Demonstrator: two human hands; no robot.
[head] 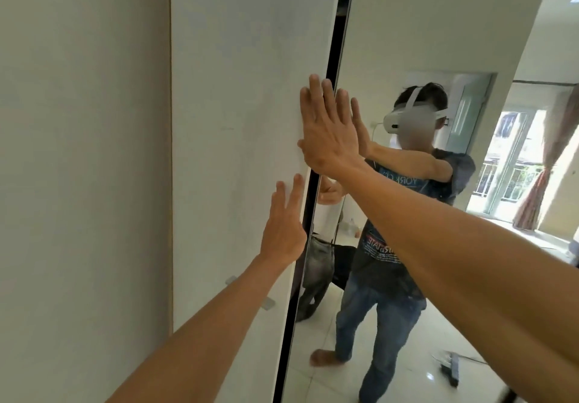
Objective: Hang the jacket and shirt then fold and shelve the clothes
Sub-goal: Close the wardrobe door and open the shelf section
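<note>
Fingers (327,95) of the right hand (326,133) are straight and spread, pressed flat across the edge of the white wardrobe door (238,120), their tips reaching the mirror door (407,26). Lower down, the left hand (283,230) lies open against the same white panel and grips nothing. Both doors look tall, stiff, smooth and handleless, so flat palms near the edge suit them; the mirror is probably fragile. A grey garment (315,274), likely soft and light, shows only low in the mirror.
</note>
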